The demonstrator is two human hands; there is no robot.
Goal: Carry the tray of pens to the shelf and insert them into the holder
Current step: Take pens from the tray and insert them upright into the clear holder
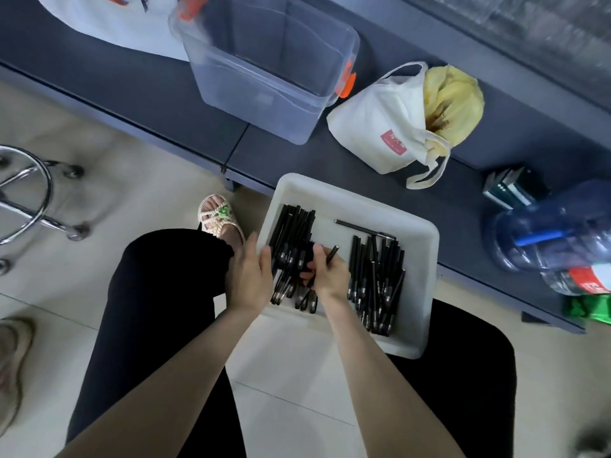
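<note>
A white plastic tray (410, 246) rests partly on my right thigh and partly on the edge of a low dark bench. Several black pens lie in it in two heaps, a left heap (292, 233) and a right heap (377, 285), with one single pen (360, 228) lying crosswise near the far side. My left hand (248, 279) is at the tray's left rim, thumb over the edge by the left heap. My right hand (327, 272) is inside the tray with its fingers curled round a few black pens. No pen holder is in view.
On the dark bench (165, 104) stand a clear plastic bin (264, 67) with orange clips, a white tote bag (383, 133) with yellow contents, small books (509, 190), a blue water jug (555, 229). A chrome stool base (29, 200) is on the tiled floor at left.
</note>
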